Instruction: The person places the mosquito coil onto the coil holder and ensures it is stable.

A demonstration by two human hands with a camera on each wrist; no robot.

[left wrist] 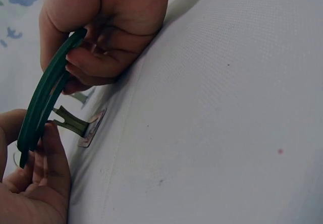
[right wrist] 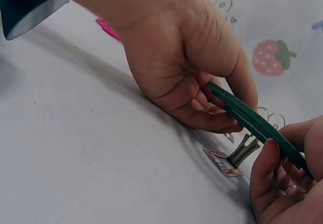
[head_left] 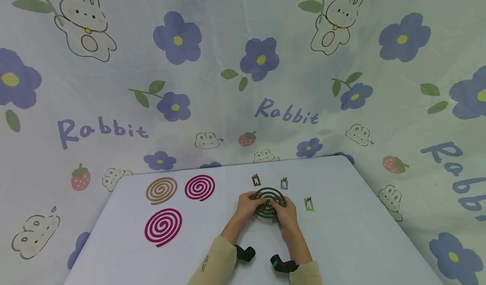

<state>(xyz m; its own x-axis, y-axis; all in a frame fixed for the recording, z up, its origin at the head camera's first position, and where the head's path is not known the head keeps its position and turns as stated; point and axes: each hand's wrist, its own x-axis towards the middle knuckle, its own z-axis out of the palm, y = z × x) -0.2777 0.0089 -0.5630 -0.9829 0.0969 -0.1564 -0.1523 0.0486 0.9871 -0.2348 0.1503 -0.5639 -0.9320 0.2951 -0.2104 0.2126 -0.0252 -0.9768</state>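
A dark green mosquito coil (head_left: 268, 189) is held between both hands over the middle of the table. My left hand (head_left: 247, 204) grips its left edge, the thumb reaching in toward the centre. On the opposite edge, my right hand (head_left: 287, 213) grips it in the same way. Edge-on in the left wrist view, the coil (left wrist: 43, 100) shows layered strips slightly apart at places. Beyond it stands a small metal coil stand (left wrist: 73, 123) with an upright forked prong. The right wrist view also has a coil stand (right wrist: 242, 153) below the coil.
Two magenta coils (head_left: 200, 188) and a tan coil (head_left: 161, 190) lie on the left of the white table (head_left: 360, 243). Behind and right of my hands are a bronze stand (head_left: 256, 180), a silver stand (head_left: 284, 184) and a pale gold stand (head_left: 309, 204). Patterned cloth (head_left: 228, 108) hangs behind.
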